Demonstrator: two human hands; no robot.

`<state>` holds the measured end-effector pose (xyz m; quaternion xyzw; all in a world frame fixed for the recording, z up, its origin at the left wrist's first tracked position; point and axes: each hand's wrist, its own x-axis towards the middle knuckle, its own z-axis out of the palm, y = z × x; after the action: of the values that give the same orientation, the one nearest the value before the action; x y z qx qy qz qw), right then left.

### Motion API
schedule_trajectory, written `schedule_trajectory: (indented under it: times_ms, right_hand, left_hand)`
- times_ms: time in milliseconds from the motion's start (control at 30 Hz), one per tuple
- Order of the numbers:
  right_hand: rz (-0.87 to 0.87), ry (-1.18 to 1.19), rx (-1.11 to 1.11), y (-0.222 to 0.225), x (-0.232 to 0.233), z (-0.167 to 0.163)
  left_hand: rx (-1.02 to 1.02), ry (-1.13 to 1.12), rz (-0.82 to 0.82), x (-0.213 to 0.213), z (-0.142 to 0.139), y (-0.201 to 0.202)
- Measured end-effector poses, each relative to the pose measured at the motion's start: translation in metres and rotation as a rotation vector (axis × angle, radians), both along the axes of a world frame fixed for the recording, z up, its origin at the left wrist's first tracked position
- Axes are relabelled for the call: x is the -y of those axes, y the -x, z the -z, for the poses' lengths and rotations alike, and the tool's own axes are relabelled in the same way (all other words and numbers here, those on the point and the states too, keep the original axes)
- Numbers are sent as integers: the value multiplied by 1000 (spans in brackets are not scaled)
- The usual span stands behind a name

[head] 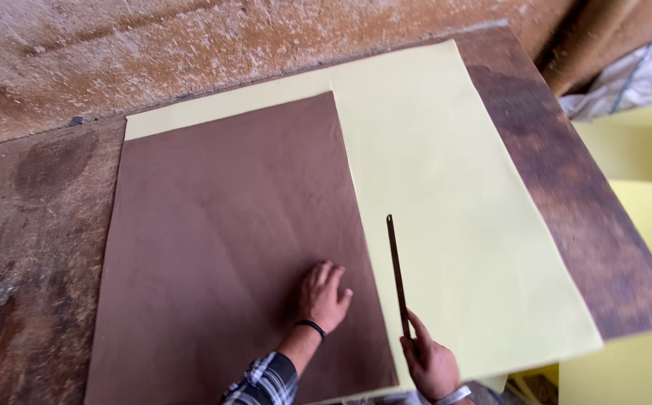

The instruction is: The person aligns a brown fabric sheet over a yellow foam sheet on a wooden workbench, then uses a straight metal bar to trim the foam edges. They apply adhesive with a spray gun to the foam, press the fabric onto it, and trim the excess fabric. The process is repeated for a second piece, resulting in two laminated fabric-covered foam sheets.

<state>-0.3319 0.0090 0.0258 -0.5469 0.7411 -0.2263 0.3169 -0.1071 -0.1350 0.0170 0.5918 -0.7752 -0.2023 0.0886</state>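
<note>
Head view, far left: worn wooden table (33,247), stained and dusty, with sawdust-strewn ground beyond its far edge.
Brown board: large flat brown sheet (221,247) lies on the table, covering the left part of the pale sheet beneath.
Left hand: left hand (323,295) rests palm down near the brown sheet's right edge, fingers spread slightly; dark band at the wrist, checked sleeve behind.
Blade: long thin metal strip (397,274), perhaps a saw blade, runs just beside that edge, over the pale sheet.
Right hand: right hand (431,365) pinches the strip's near end, forefinger laid along it.
Yellow sheet: pale yellow sheet (446,195) extends right, overhanging the table's near edge.
Far right: more yellow slabs (645,225) and white cloth (641,79) off the table.
</note>
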Motion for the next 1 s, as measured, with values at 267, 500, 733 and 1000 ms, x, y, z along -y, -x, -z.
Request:
schedule_trajectory:
  times_ms: [267, 500, 733, 1000]
  right_hand:
    - [45, 106, 420, 26, 198, 29]
    - [-3, -190, 110, 15, 376, 17]
    - [-208, 191, -133, -28, 611, 21]
    - [-437, 43, -549, -62, 810, 20]
  left_hand:
    - [162, 72, -320, 186, 11, -5]
    - [199, 153, -447, 218, 15, 15]
    - [125, 228, -455, 232, 29, 7]
    - [202, 379, -417, 238, 98, -13]
